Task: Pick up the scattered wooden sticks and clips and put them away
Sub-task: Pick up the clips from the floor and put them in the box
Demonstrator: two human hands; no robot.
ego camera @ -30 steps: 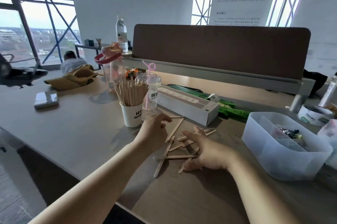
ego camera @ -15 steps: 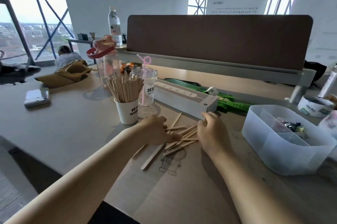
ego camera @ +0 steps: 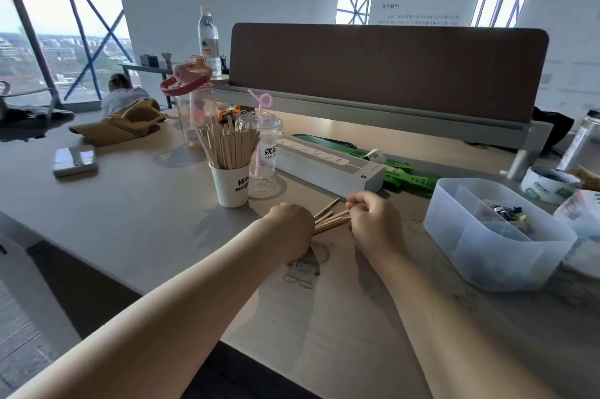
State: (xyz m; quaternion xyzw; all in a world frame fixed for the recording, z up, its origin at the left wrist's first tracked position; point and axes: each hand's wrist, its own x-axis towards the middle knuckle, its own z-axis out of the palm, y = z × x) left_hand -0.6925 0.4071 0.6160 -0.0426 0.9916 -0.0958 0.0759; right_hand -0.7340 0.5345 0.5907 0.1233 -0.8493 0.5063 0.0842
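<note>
Hands are both gripping the wooden sticks [ego camera: 331,220] now. A second ago those were lying scattered; now they're sitting in one tight bundle mid-surface [ego camera: 130,210], just in front of the white power strip [ego camera: 324,164]. The left hand [ego camera: 290,224] is curling around one end and the right hand [ego camera: 373,221] is pinching the other. A paper cup [ego camera: 232,184] of more sticks is standing just behind the left hand. The clips [ego camera: 506,211] are lying in the clear bin [ego camera: 487,255] toward the right edge.
</note>
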